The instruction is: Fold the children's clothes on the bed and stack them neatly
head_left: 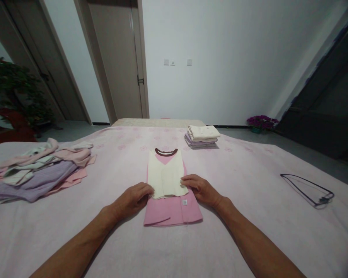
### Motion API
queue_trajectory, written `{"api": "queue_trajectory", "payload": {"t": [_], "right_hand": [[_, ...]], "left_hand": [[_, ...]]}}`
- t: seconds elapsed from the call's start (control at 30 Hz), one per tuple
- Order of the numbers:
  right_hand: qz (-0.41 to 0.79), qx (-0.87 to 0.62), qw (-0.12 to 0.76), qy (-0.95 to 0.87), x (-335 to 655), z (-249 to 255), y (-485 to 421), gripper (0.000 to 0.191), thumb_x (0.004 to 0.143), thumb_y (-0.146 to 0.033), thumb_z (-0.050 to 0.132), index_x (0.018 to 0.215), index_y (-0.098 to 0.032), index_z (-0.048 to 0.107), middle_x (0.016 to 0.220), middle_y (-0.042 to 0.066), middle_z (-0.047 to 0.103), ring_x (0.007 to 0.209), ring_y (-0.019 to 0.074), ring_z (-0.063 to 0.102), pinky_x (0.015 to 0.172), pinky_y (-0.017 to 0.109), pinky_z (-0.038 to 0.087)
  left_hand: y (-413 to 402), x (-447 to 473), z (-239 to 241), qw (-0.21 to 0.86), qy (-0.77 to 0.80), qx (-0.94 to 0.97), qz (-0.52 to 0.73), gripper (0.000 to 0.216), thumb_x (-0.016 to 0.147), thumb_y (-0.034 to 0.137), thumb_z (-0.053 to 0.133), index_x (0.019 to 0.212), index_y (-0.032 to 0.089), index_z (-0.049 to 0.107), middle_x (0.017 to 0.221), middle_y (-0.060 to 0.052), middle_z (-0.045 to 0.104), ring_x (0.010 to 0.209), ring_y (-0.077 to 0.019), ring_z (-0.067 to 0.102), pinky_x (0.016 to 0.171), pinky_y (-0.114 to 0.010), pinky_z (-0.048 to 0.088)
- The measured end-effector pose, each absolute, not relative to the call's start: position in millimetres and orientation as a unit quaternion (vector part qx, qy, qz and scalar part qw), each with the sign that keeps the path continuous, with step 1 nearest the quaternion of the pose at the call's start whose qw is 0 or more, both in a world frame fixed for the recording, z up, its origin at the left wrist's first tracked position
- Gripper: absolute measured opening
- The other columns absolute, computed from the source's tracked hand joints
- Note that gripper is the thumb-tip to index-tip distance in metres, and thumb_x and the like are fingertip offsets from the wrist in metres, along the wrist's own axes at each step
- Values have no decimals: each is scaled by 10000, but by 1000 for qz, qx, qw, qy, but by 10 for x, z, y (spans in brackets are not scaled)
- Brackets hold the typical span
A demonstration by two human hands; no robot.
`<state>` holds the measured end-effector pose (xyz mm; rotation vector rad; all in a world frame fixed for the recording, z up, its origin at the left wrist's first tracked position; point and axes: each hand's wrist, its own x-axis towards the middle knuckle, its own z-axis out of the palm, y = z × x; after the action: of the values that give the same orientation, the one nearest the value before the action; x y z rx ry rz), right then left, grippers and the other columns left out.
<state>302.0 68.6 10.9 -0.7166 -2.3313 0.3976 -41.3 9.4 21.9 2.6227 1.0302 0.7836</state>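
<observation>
A small shirt (174,210) lies face down in front of me, pink in the body with a dark red neckband at the far end. Its cream sleeves (168,175) are folded inward over the pink. At the left lower corner of the cream cloth, my left hand (136,194) has its fingers closed on the edge. My right hand (201,189) pinches the cream edge on the opposite side, its wrist resting low over the sheet. Below both hands the pink hem spreads out, with a small white label (185,202) on it.
A loose heap of pink, purple and pale clothes (55,170) lies at the left. Folded clothes (203,133) are stacked at the far right of the middle. A thin black frame (307,187) rests on the right side of the pale pink sheet (243,224).
</observation>
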Motion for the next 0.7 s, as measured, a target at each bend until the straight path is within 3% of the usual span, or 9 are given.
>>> {"api": "queue_trajectory", "payload": {"t": [0.2,0.4,0.5,0.6,0.7], "right_hand": [[89,-285,253,-920,3027,254,634,335,915,-312,593,1231,-272,696,1219,99,702,1138,267,615,998,459,486],[59,-265,231,-934,3017,290,619,360,883,-315,610,1233,-307,693,1311,36,683,1360,283,487,1158,502,321],[105,-235,258,-931,3010,247,602,324,905,-331,608,1211,-283,702,1266,58,710,1232,242,613,1125,467,382],[163,-233,290,-914,2990,244,567,266,904,-366,631,1115,-254,749,1152,92,754,1080,240,692,1041,443,462],[297,-278,303,-862,2915,285,560,256,878,-402,663,981,-200,781,981,92,777,898,236,713,838,367,539]], "left_hand": [[92,-395,288,133,340,896,254,186,957,244,540,1116,210,631,1060,-93,672,969,-183,623,843,-296,525],[147,-373,216,4,333,909,251,183,974,212,502,1027,225,677,1020,-80,719,1065,-224,618,971,-394,484],[149,-391,212,26,306,918,250,186,978,215,491,1065,218,655,1079,-83,719,1114,-218,612,1010,-380,466],[118,-410,221,79,315,907,269,219,989,247,450,1046,201,656,1021,-95,721,985,-200,646,901,-326,498],[93,-369,246,165,388,847,323,278,985,308,424,902,184,659,831,-60,699,781,-175,634,738,-277,485]]}}
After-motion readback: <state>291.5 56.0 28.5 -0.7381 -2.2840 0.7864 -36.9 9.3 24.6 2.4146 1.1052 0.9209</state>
